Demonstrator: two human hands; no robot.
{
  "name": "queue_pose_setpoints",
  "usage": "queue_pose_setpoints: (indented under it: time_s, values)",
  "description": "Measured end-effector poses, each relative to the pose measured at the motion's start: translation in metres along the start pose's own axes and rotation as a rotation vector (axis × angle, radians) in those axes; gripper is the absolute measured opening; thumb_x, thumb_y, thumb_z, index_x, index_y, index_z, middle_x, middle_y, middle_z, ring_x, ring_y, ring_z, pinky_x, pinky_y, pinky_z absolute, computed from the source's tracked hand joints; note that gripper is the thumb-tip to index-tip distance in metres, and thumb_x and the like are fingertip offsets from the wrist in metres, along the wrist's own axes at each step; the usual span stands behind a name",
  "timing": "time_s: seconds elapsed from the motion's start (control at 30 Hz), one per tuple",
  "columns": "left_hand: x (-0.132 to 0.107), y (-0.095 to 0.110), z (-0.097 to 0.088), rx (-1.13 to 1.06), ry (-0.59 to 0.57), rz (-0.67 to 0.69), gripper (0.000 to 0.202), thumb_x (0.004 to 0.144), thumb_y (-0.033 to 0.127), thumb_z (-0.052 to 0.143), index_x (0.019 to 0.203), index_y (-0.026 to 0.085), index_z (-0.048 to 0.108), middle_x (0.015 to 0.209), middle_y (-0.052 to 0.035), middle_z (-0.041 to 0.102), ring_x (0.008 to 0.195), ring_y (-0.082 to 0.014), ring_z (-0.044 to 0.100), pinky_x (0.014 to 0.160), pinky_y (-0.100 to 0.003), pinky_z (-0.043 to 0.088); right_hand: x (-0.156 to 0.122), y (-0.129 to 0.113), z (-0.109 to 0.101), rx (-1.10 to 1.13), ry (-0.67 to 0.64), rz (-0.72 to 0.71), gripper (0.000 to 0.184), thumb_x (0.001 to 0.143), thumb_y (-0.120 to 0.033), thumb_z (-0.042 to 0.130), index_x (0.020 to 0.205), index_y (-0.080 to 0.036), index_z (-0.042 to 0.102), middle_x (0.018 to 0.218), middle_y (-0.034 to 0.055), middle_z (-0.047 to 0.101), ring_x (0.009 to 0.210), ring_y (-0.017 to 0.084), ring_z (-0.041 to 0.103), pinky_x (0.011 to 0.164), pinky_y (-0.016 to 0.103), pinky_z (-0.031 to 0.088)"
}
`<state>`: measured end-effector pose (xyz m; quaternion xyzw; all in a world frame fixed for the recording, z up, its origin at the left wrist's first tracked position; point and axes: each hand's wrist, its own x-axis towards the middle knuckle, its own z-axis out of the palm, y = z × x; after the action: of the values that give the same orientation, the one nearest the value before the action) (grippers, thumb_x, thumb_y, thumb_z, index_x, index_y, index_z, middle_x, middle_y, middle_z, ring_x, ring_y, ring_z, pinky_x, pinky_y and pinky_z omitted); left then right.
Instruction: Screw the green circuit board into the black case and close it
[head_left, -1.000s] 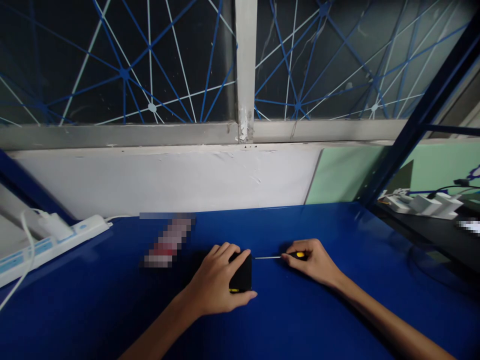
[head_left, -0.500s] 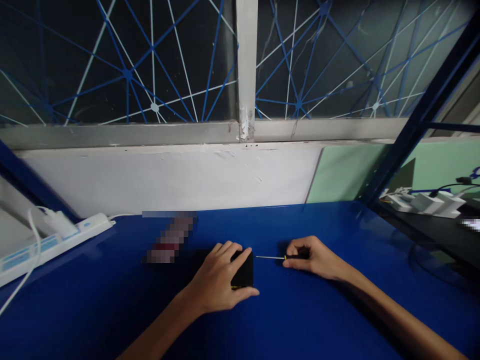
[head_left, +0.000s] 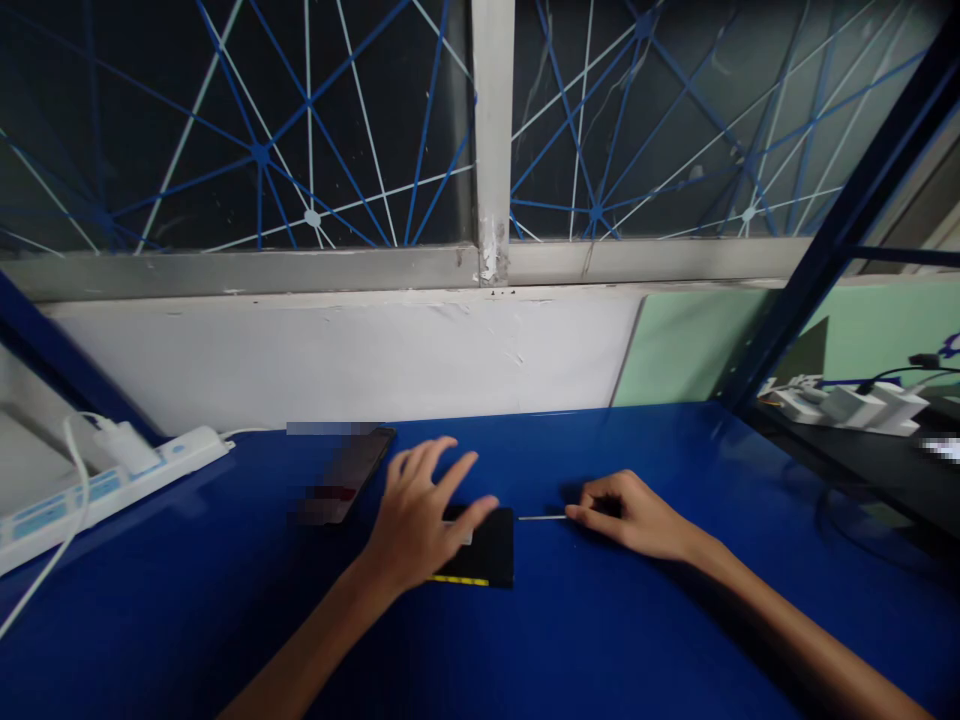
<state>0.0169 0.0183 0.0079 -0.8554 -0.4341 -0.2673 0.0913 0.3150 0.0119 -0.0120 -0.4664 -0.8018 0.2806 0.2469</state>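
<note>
My left hand (head_left: 415,515) is spread above a flat black case (head_left: 491,550), fingers apart and partly covering it. Along the near edge of the case runs a yellow strip, and a small pale patch shows on its top beside my thumb. To the right, my right hand (head_left: 630,515) is closed round the handle of a screwdriver (head_left: 541,518). Its thin metal shaft points left, the tip close to the case's right edge. The fingers hide the handle.
A dark phone-like slab (head_left: 358,470), partly pixelated, lies on the blue table (head_left: 600,640) behind my left hand. On the left is a white power strip (head_left: 172,455) with a plug and cable. A wall and window stand behind the table.
My left hand has let go of the black case and lifted up and left, its fingers spreading and uncovering more of the case. My right hand holds the screwdriver almost unmoved.
</note>
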Motion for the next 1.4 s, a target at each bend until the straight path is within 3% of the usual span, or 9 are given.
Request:
queue_pose_setpoints:
  time_s: [0.1, 0.2, 0.37, 0.5, 0.6, 0.7, 1.0, 1.23, 1.4]
  values:
    - [-0.001, -0.023, 0.007, 0.167, 0.05, -0.208, 0.049, 0.096, 0.051, 0.041, 0.129, 0.019, 0.056, 0.138, -0.0194, 0.044, 0.126, -0.0402, 0.042, 0.097, -0.063, 0.034, 0.0, -0.001, 0.0, 0.018, 0.001, 0.002, 0.045, 0.09, -0.051, 0.053, 0.06, -0.018, 0.061, 0.054, -0.0023, 0.051, 0.049, 0.011, 0.04, 0.048, 0.025, 0.029]
    - [-0.004, -0.037, 0.016, 0.164, -0.052, -0.338, 0.051, 0.096, 0.055, 0.039, 0.131, 0.022, 0.054, 0.139, -0.0203, 0.042, 0.121, -0.0437, 0.046, 0.085, -0.064, 0.042, 0.0, -0.002, 0.0, 0.016, 0.006, 0.004, 0.046, 0.09, -0.052, 0.053, 0.06, -0.018, 0.061, 0.054, -0.0025, 0.05, 0.048, 0.011, 0.04, 0.047, 0.025, 0.029]
    - [-0.003, -0.026, 0.01, 0.067, 0.048, -0.134, 0.044, 0.095, 0.05, 0.046, 0.126, 0.021, 0.056, 0.143, -0.0151, 0.041, 0.127, -0.0378, 0.042, 0.098, -0.061, 0.037, 0.0, -0.002, -0.001, -0.008, 0.0, -0.013, 0.046, 0.091, -0.051, 0.051, 0.059, -0.018, 0.06, 0.053, -0.0029, 0.049, 0.047, 0.01, 0.038, 0.047, 0.026, 0.028]
    - [-0.002, 0.0, -0.003, -0.177, -0.199, 0.085, 0.042, 0.093, 0.049, 0.052, 0.128, 0.027, 0.057, 0.137, -0.0109, 0.049, 0.12, -0.0331, 0.049, 0.094, -0.054, 0.044, 0.0, -0.001, -0.002, -0.026, -0.02, -0.01, 0.044, 0.093, -0.047, 0.05, 0.06, -0.018, 0.059, 0.053, -0.0032, 0.048, 0.048, 0.01, 0.037, 0.048, 0.026, 0.027]
    - [-0.006, 0.015, -0.004, -0.246, -0.308, 0.168, 0.076, 0.072, 0.069, 0.066, 0.132, 0.025, 0.054, 0.129, -0.0138, 0.053, 0.111, -0.0352, 0.054, 0.092, -0.056, 0.045, -0.001, 0.0, -0.004, -0.03, -0.031, -0.015, 0.041, 0.092, -0.043, 0.051, 0.061, -0.018, 0.059, 0.055, -0.0028, 0.049, 0.049, 0.011, 0.038, 0.049, 0.026, 0.027]
    - [-0.011, 0.02, 0.002, -0.246, -0.33, 0.192, 0.09, 0.064, 0.073, 0.07, 0.137, 0.025, 0.049, 0.125, -0.0137, 0.055, 0.11, -0.0358, 0.054, 0.094, -0.057, 0.043, -0.002, 0.001, -0.007, 0.005, -0.065, 0.001, 0.039, 0.091, -0.045, 0.053, 0.064, -0.018, 0.059, 0.058, -0.0026, 0.05, 0.052, 0.011, 0.039, 0.049, 0.025, 0.027]
    - [-0.012, 0.021, 0.007, -0.225, -0.34, 0.189, 0.073, 0.075, 0.053, 0.073, 0.137, 0.024, 0.048, 0.124, -0.0118, 0.057, 0.11, -0.0327, 0.054, 0.095, -0.055, 0.041, -0.002, 0.0, -0.003, 0.122, -0.078, 0.037, 0.029, 0.078, -0.039, 0.072, 0.077, -0.02, 0.051, 0.065, -0.0051, 0.048, 0.056, 0.01, 0.04, 0.05, 0.023, 0.03]
    - [-0.012, 0.02, 0.007, -0.215, -0.333, 0.201, 0.073, 0.075, 0.054, 0.073, 0.136, 0.023, 0.049, 0.124, -0.0119, 0.058, 0.11, -0.0329, 0.055, 0.095, -0.055, 0.042, -0.002, -0.001, -0.006, 0.015, -0.072, 0.011, 0.024, 0.093, -0.04, 0.052, 0.085, -0.019, 0.06, 0.061, -0.0037, 0.054, 0.054, 0.011, 0.045, 0.051, 0.024, 0.032]
    - [-0.014, 0.019, 0.008, -0.21, -0.317, 0.221, 0.072, 0.077, 0.053, 0.072, 0.136, 0.02, 0.048, 0.126, -0.0131, 0.058, 0.111, -0.0331, 0.055, 0.096, -0.054, 0.043, -0.001, 0.002, -0.01, -0.007, -0.055, -0.013, 0.024, 0.083, -0.043, 0.066, 0.081, -0.019, 0.066, 0.07, -0.0006, 0.061, 0.06, 0.012, 0.051, 0.055, 0.025, 0.034]
